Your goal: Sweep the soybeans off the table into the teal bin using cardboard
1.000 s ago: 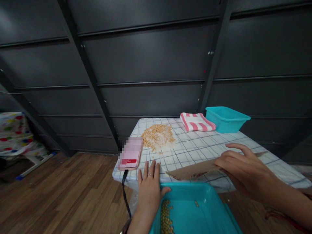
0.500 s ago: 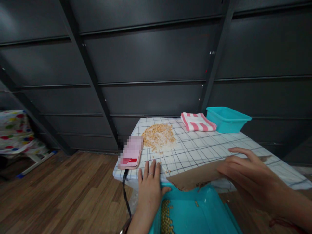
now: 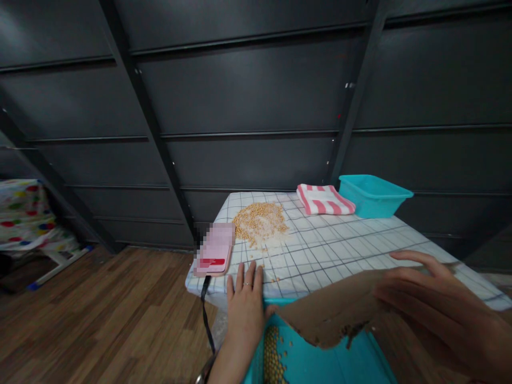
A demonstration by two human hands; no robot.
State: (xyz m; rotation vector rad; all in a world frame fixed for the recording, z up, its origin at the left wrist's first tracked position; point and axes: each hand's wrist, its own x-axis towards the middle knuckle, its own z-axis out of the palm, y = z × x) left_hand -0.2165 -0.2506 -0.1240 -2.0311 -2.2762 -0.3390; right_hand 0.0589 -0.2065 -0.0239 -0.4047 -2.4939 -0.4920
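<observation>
My left hand (image 3: 245, 304) rests flat on the near table edge, fingers stretched out, thumb against the rim of a teal tub (image 3: 256, 368) held below the table edge. Yellow beans (image 3: 272, 358) lie inside that tub. My right hand (image 3: 432, 309) grips a torn piece of brown cardboard (image 3: 332, 312), which is tilted over the tub. Farther back on the checked tablecloth (image 3: 332, 242) sits a heap of beans and white grains (image 3: 260, 223).
A pink phone (image 3: 215, 249) with a black cable (image 3: 206, 314) lies at the table's left edge. A pink-and-white striped cloth (image 3: 323, 199) and a second teal tub (image 3: 373, 196) stand at the back right. Dark metal wall behind, wooden floor to the left.
My right hand has drawn the cardboard toward me and off the table edge, tipping it over the near tub. More beans lie in the tub. The left hand has stayed put.
</observation>
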